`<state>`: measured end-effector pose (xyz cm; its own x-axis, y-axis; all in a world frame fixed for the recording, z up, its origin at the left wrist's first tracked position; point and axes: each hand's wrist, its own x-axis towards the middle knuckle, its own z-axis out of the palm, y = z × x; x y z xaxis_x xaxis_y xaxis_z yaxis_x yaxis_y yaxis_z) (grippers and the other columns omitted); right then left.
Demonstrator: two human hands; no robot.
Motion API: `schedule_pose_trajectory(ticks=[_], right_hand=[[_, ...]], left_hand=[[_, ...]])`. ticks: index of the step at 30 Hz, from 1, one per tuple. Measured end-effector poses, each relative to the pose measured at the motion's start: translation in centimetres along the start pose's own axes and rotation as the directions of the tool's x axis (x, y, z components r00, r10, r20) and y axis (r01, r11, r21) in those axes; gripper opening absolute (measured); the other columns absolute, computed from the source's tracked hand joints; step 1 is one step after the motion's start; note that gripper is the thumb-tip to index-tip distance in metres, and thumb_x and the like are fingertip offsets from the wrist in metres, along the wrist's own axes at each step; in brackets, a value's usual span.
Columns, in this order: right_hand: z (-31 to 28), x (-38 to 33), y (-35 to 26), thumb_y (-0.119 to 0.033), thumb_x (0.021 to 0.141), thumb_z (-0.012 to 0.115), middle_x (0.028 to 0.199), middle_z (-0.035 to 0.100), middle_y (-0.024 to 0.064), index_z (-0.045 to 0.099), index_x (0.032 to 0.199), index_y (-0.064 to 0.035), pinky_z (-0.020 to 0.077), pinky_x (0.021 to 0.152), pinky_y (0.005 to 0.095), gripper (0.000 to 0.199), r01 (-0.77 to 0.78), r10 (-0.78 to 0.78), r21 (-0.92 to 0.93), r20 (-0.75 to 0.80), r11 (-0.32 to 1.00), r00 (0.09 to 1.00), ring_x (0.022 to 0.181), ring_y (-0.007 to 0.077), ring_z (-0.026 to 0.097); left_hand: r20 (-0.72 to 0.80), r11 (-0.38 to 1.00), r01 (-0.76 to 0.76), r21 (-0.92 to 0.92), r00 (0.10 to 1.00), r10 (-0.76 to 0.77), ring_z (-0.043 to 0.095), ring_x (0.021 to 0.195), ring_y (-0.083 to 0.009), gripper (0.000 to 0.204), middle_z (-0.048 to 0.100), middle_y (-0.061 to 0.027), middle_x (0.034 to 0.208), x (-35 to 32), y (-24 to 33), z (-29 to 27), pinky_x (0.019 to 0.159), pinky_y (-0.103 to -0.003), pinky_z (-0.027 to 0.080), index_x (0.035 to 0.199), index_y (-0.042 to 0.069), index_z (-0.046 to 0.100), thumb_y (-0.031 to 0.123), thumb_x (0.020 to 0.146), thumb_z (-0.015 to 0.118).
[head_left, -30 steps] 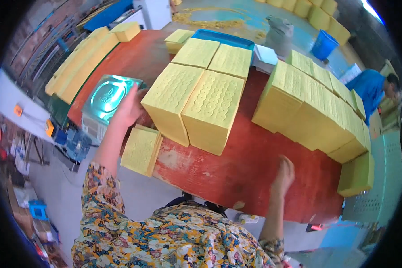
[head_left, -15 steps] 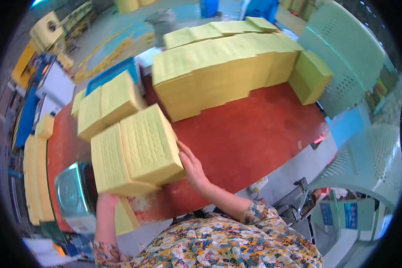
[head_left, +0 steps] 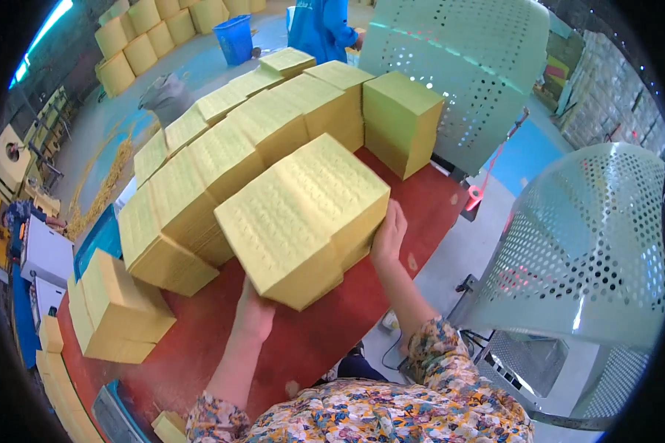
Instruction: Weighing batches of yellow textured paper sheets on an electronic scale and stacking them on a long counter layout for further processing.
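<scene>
Both hands clamp the yellow paper block at frame centre: left hand under its lower-left end, right hand flat against its right end, above the red counter.

Paper workshop; yellow paper stacks everywhere.

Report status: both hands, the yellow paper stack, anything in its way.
Left hand and right hand clamp the yellow paper stack at its ends. Stack raised over the red table. Row of yellow stacks right behind.
</scene>
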<state>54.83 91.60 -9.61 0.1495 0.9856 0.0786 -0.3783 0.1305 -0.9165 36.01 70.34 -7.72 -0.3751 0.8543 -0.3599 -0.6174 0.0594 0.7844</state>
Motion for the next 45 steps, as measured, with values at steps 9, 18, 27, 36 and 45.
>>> schedule_pose_trajectory(ticks=[9, 18, 27, 36, 45], right_hand=[[-2.6, 9.1, 2.2, -0.020, 0.100, 0.047, 0.120, 0.055, 0.0177, 0.052, 0.121, 0.0038, 0.0418, 0.096, 0.0376, 0.032, 0.248, -0.323, -0.492, -0.073, 0.834, 0.943, 0.111, 0.0298, 0.053], [-4.7, 7.7, 3.6, -0.009, 0.093, 0.054, 0.149, 0.038, 0.0220, 0.037, 0.144, 0.0020, 0.0315, 0.114, 0.0390, 0.055, 0.235, -0.207, -0.607, 0.118, 0.759, 0.971, 0.139, 0.0343, 0.036], [-2.5, 1.7, 4.1, 0.004, 0.087, 0.053, 0.142, 0.047, 0.0183, 0.044, 0.139, 0.0037, 0.0354, 0.110, 0.0406, 0.053, 0.234, -0.125, -0.470, 0.250, 0.851, 0.960, 0.130, 0.0291, 0.046], [11.0, -22.9, -1.0, 0.001, 0.096, 0.048, 0.126, 0.061, 0.0146, 0.061, 0.120, 0.0047, 0.0457, 0.100, 0.0340, 0.028, 0.215, 0.086, -0.243, 0.826, 0.946, 0.557, 0.116, 0.0214, 0.058], [29.6, -34.6, 9.5, -0.038, 0.104, 0.039, 0.149, 0.041, 0.0134, 0.041, 0.145, -0.0036, 0.0317, 0.111, 0.0343, 0.053, -0.277, 0.363, -0.269, 0.848, 0.922, 0.385, 0.135, 0.0224, 0.041]], left_hand=[[0.074, 0.990, -0.140, -0.011, 0.987, 0.141, 0.022, 0.143, -0.0241, 0.083, 0.021, -0.0061, 0.158, 8.6, -3.3, 13.6, 0.111, -0.048, 0.026, 0.157, 0.017, 0.014, 0.055, 0.094, 0.054], [0.072, 0.986, -0.155, 0.057, 0.986, 0.151, 0.026, 0.141, -0.0251, 0.080, 0.021, -0.0084, 0.157, 12.6, -3.3, 16.2, 0.112, -0.048, 0.025, 0.157, 0.016, 0.010, 0.055, 0.097, 0.047], [0.316, 0.891, -0.401, 0.213, 0.891, 0.326, 0.045, 0.129, -0.0250, 0.062, 0.048, -0.0133, 0.140, 10.7, -0.2, 9.7, 0.107, -0.041, 0.038, 0.147, 0.004, 0.035, 0.035, 0.097, 0.057], [-0.379, 0.366, -0.668, 0.647, 0.134, 0.915, 0.063, 0.102, -0.0171, 0.026, 0.067, -0.0111, 0.115, -16.5, 15.9, -13.4, 0.089, -0.032, 0.050, 0.117, -0.002, 0.062, 0.012, 0.097, 0.053], [-0.654, 0.894, -0.447, -0.045, 0.689, 0.312, 0.053, 0.120, -0.0238, 0.066, 0.058, -0.0084, 0.130, -18.1, 18.5, -45.3, 0.099, -0.039, 0.044, 0.141, 0.009, 0.045, 0.059, 0.097, 0.042]])
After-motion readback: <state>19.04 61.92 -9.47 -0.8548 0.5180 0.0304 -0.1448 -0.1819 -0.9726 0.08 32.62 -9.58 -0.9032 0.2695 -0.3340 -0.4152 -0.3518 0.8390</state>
